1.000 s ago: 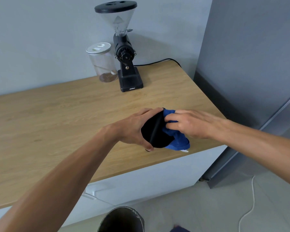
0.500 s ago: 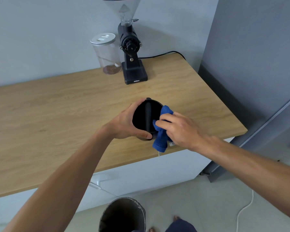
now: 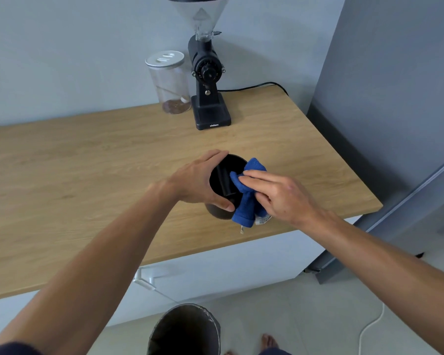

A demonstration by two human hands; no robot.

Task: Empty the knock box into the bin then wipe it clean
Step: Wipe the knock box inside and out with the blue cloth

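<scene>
The black round knock box (image 3: 224,175) stands upright on the wooden counter (image 3: 87,175), its knock bar visible across the opening. My left hand (image 3: 198,180) wraps around its left side and holds it. My right hand (image 3: 274,193) grips a blue cloth (image 3: 246,198) and presses part of it into the right side of the box opening; the rest of the cloth hangs down outside the box with a white label at its lower edge. On the floor below the counter edge is a dark round bin (image 3: 185,331) with its top open.
A black coffee grinder (image 3: 208,80) and a clear lidded jar (image 3: 169,83) stand at the back of the counter by the wall, with a black cable running right. A grey cabinet (image 3: 395,98) rises at the right. A white cord (image 3: 369,326) lies on the floor.
The knock box has gone from tilted on its side to upright on the counter. My right hand has pushed the blue cloth from outside the rim into the opening.
</scene>
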